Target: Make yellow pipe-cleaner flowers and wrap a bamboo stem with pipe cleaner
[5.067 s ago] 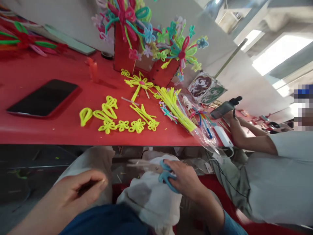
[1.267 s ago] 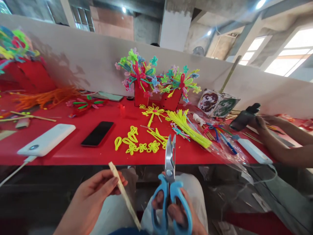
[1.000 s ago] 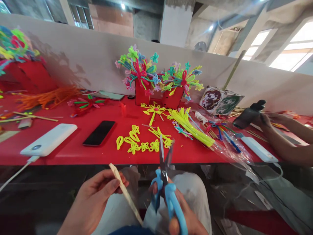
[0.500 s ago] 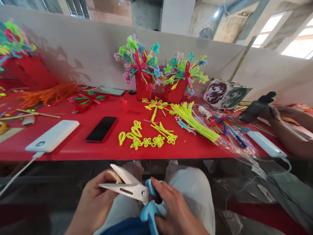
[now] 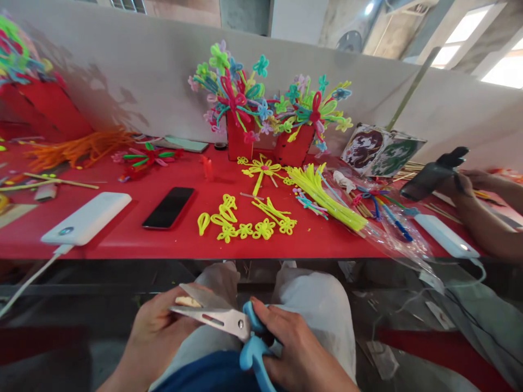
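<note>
Beyond my hands a red table (image 5: 118, 239) is stretching, while my left hand (image 5: 153, 335) is gripping a pale stick (image 5: 187, 301), its end sitting between the parted blades of scissors (image 5: 232, 320) my right hand (image 5: 300, 343) is holding, ideally keeping skin clear.

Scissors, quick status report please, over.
Right hand gripping scissors, blades parted. Left hand holding pale stick, its end seemingly between the blades. Possible hazard: left hand close to blades.

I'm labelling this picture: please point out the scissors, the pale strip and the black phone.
Scissors (image 5: 241, 323): head view, on the pivot.
Pale strip (image 5: 187, 301): head view, on its visible end.
Black phone (image 5: 169, 208): head view, middle of its screen.
</note>
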`<action>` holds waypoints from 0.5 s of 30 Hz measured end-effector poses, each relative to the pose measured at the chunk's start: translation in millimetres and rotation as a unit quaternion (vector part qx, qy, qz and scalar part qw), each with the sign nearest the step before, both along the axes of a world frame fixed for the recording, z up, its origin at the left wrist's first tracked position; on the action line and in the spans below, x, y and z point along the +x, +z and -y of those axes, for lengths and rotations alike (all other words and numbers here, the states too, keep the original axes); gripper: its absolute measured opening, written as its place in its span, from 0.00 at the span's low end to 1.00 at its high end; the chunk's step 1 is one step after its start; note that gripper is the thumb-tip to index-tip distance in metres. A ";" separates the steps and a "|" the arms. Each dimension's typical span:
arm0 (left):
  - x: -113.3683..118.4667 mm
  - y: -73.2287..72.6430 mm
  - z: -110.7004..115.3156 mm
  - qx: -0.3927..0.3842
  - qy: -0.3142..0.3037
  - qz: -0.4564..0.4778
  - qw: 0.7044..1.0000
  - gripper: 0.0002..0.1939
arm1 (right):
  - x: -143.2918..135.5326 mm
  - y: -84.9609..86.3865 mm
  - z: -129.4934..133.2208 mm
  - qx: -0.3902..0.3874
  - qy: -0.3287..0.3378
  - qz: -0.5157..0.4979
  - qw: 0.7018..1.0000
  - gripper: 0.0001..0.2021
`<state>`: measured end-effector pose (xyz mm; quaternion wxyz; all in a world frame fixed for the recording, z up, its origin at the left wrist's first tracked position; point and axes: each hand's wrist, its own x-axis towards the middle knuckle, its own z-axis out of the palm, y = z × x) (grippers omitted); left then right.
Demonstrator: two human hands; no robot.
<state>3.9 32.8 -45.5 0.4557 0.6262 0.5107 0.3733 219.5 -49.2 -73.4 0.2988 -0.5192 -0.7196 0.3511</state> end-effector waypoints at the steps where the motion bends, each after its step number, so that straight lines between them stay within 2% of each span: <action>1: -0.9 1.0 -1.1 0.006 -0.016 -0.002 1.000 0.05 | 0.8 -0.4 0.3 0.000 0.003 -0.001 1.000 0.25; 5: -2.9 5.8 -3.6 0.056 -0.053 -0.031 0.997 0.02 | 4.8 -2.6 1.6 -0.006 -0.002 0.004 1.000 0.28; 9: -5.6 6.3 -4.7 0.105 -0.075 -0.087 0.988 0.03 | 8.4 -4.8 3.2 -0.010 -0.001 0.017 1.000 0.33; 15: -3.3 14.4 -4.1 0.087 -0.092 -0.120 0.985 0.05 | 12.3 -6.5 7.4 -0.028 0.011 0.018 0.999 0.36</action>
